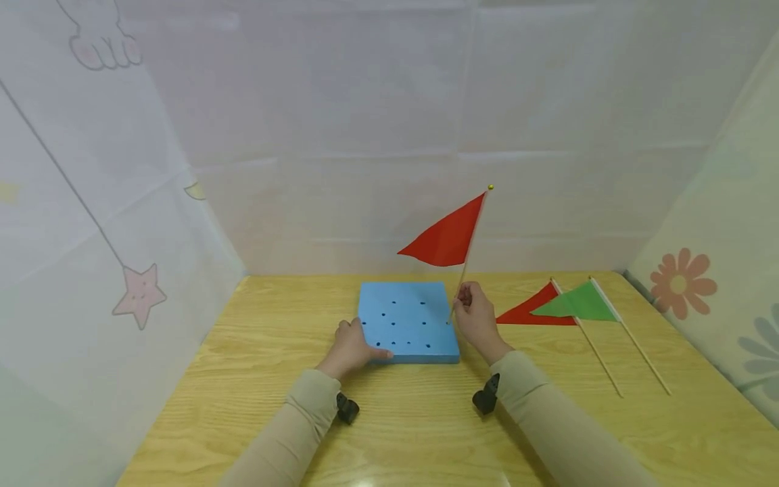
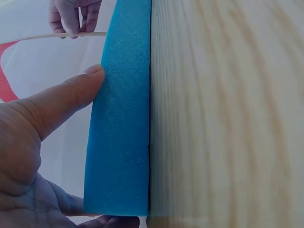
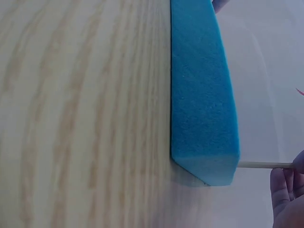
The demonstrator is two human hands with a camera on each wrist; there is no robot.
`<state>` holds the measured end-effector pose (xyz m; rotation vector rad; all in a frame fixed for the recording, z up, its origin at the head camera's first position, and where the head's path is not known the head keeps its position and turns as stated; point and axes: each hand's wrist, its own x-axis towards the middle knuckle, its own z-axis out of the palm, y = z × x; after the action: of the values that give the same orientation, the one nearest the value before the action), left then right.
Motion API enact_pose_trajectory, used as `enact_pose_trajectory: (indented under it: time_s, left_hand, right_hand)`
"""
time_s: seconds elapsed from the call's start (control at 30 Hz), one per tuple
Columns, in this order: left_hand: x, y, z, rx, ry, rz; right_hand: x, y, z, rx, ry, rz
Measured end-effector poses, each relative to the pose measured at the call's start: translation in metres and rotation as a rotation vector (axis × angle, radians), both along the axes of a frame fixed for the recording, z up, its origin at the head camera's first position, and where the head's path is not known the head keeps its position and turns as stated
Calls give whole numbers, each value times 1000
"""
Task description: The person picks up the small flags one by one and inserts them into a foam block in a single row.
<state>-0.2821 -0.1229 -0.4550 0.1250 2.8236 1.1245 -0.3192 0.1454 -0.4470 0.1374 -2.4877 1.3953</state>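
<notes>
A blue foam block (image 1: 408, 322) with several small holes lies flat on the wooden table (image 1: 414, 433). My left hand (image 1: 351, 347) rests on its near left corner, thumb (image 2: 66, 97) laid along the block's front edge (image 2: 121, 118). My right hand (image 1: 475, 314) pinches the thin wooden stick (image 1: 467, 260) of a red flag (image 1: 445, 237), which stands tilted with its lower end at the block's right edge (image 3: 204, 118). In the right wrist view the stick (image 3: 263, 165) meets the block's top near the corner, beside my fingers (image 3: 287, 190).
Another red flag (image 1: 531, 310) and a green flag (image 1: 578, 304) lie flat on the table to the right, their sticks (image 1: 645, 355) pointing toward the near right. White sheeting with star and flower prints walls in the table on three sides.
</notes>
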Motion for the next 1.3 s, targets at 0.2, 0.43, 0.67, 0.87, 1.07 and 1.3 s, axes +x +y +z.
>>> enact_pose_trajectory:
  time_s: [0.2, 0.43, 0.67, 0.87, 1.07, 1.3]
  left_hand:
    - [-4, 0, 0, -7, -9, -20]
    - [-8, -2, 2, -10, -40, -45]
    - [-9, -4, 4, -15, -62, -59]
    - [-11, -4, 4, 20, -86, -58]
    - [-11, -6, 5, 27, -99, -74]
    - [-12, -11, 3, 39, -101, -97]
  right_hand:
    - [3, -1, -2, 13, -38, 10]
    - [1, -1, -5, 38, -31, 17]
    - [-2, -1, -6, 53, -36, 19]
    - [-1, 1, -5, 25, -37, 25]
    - [0, 7, -6, -13, -51, 40]
    - [7, 17, -5, -30, -85, 77]
